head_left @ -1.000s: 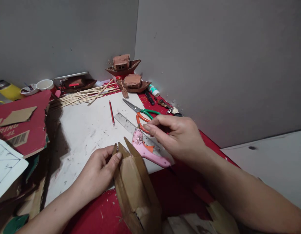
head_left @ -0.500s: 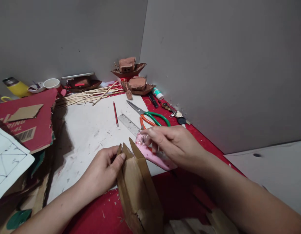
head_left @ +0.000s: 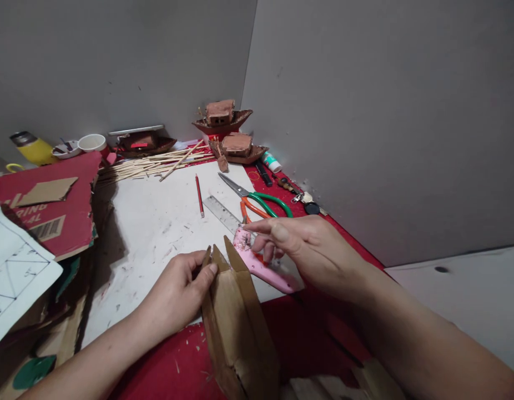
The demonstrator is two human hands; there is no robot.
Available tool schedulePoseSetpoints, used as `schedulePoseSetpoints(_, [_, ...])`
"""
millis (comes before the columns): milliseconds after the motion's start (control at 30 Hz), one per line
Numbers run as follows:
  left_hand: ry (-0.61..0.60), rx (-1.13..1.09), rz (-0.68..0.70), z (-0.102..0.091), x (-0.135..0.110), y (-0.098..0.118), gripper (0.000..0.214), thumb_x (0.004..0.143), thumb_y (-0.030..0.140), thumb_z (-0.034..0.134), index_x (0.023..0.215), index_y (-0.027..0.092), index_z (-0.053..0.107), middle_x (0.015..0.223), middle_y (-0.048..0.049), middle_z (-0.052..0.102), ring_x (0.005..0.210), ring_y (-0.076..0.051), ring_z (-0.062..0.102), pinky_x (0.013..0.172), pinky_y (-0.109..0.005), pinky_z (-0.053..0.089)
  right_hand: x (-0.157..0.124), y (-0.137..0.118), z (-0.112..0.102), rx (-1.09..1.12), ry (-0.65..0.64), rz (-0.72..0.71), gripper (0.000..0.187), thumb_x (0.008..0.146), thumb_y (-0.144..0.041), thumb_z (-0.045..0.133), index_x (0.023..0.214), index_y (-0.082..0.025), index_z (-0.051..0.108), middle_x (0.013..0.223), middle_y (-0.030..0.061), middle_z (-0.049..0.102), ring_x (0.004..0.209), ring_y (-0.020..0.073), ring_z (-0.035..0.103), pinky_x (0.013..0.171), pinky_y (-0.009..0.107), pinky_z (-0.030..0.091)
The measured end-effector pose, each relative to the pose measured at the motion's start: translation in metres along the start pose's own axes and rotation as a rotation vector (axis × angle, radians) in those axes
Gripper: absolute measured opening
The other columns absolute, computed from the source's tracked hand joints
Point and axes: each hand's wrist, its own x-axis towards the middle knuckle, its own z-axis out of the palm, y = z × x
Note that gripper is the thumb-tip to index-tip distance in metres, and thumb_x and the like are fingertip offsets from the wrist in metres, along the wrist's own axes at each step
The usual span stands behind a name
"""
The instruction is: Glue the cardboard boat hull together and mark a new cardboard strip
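Note:
My left hand (head_left: pixel 189 286) is closed on the left side of a folded cardboard boat hull (head_left: pixel 234 316), thumb inside and fingers behind. The hull's end splits into pointed flaps toward the table's middle; its near end runs out of view at the bottom. My right hand (head_left: pixel 298 244) hovers over a pink glue gun (head_left: pixel 269 275), index finger stretched toward the nozzle, thumb apart from it, the other fingers loosely bent. I see nothing held in it. The gun lies on the white sheet with dark specks near its tip. Scissors (head_left: pixel 257 200) with green and orange handles lie just beyond, partly over a clear ruler (head_left: pixel 221 213).
A red pencil (head_left: pixel 199 195) lies on the white sheet (head_left: pixel 157 222). Behind it are thin wooden sticks (head_left: pixel 152 165) and several brown model boats (head_left: pixel 240 147). Red cardboard (head_left: pixel 74 222) and a drawn paper pattern (head_left: pixel 19 272) are at left. A grey wall (head_left: pixel 365 139) bounds the right.
My right thumb and index finger, close together before, have moved apart, and the index finger is now straighter. My left hand keeps its hold on the hull. The view has shifted slightly.

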Motion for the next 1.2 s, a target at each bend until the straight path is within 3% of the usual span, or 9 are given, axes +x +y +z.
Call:
schedulePoseSetpoints(167, [-0.010, -0.046, 0.009, 0.001, 0.000, 0.001, 0.029, 0.090, 0.039, 0.049, 0.085, 0.015, 0.063, 0.077, -0.0047, 0.066, 0.076, -0.020, 0.062, 0.069, -0.030, 0.049, -0.001, -0.004, 0.003, -0.168, -0.069, -0.051, 0.032, 0.094, -0.040, 0.047, 0.093, -0.017, 0.068, 0.078, 0.0037, 0.070, 0.067, 0.0142, 0.063, 0.062, 0.023, 0.046])
schedulePoseSetpoints(267, [-0.022, -0.068, 0.026, 0.002, 0.000, 0.002, 0.029, 0.091, 0.037, 0.049, 0.093, 0.014, 0.066, 0.083, -0.0060, 0.068, 0.078, -0.020, 0.061, 0.071, -0.030, 0.048, 0.000, -0.005, 0.010, -0.259, -0.149, -0.048, 0.025, 0.089, -0.038, 0.056, 0.087, -0.015, 0.066, 0.069, 0.0021, 0.065, 0.058, 0.0119, 0.055, 0.054, 0.022, 0.039])
schedulePoseSetpoints(367, [-0.021, -0.074, 0.046, 0.002, -0.001, 0.003, 0.029, 0.092, 0.036, 0.048, 0.096, 0.013, 0.067, 0.083, -0.0054, 0.068, 0.074, -0.018, 0.060, 0.069, -0.028, 0.047, 0.001, -0.003, 0.018, -0.376, -0.211, -0.044, 0.026, 0.090, -0.032, 0.056, 0.070, -0.016, 0.059, 0.061, 0.0006, 0.057, 0.054, 0.0109, 0.047, 0.053, 0.023, 0.032])
schedulePoseSetpoints(467, [-0.013, -0.066, 0.060, 0.003, -0.002, 0.002, 0.029, 0.092, 0.035, 0.048, 0.097, 0.014, 0.067, 0.080, -0.0041, 0.067, 0.071, -0.017, 0.058, 0.066, -0.027, 0.046, 0.001, 0.000, 0.023, -0.444, -0.262, -0.056, 0.027, 0.091, -0.022, 0.051, 0.065, -0.016, 0.054, 0.059, -0.0007, 0.052, 0.054, 0.0106, 0.042, 0.054, 0.024, 0.028])
schedulePoseSetpoints(700, [-0.004, -0.051, 0.060, 0.005, -0.004, 0.000, 0.029, 0.094, 0.035, 0.045, 0.094, 0.014, 0.066, 0.078, -0.0037, 0.065, 0.069, -0.016, 0.056, 0.064, -0.026, 0.045, -0.002, 0.004, 0.027, -0.421, -0.296, -0.147, 0.027, 0.092, -0.018, 0.046, 0.067, -0.017, 0.053, 0.060, -0.0015, 0.051, 0.056, 0.0105, 0.040, 0.055, 0.024, 0.027])
schedulePoseSetpoints(1200, [0.024, -0.058, 0.049, 0.006, -0.006, 0.004, 0.028, 0.093, 0.036, 0.046, 0.087, 0.014, 0.062, 0.073, -0.0018, 0.060, 0.065, -0.014, 0.051, 0.060, -0.025, 0.043, -0.003, -0.008, 0.028, -0.476, -0.341, -0.041, 0.028, 0.095, -0.018, 0.038, 0.070, -0.017, 0.052, 0.063, 0.0010, 0.056, 0.057, 0.0120, 0.049, 0.056, 0.025, 0.031])
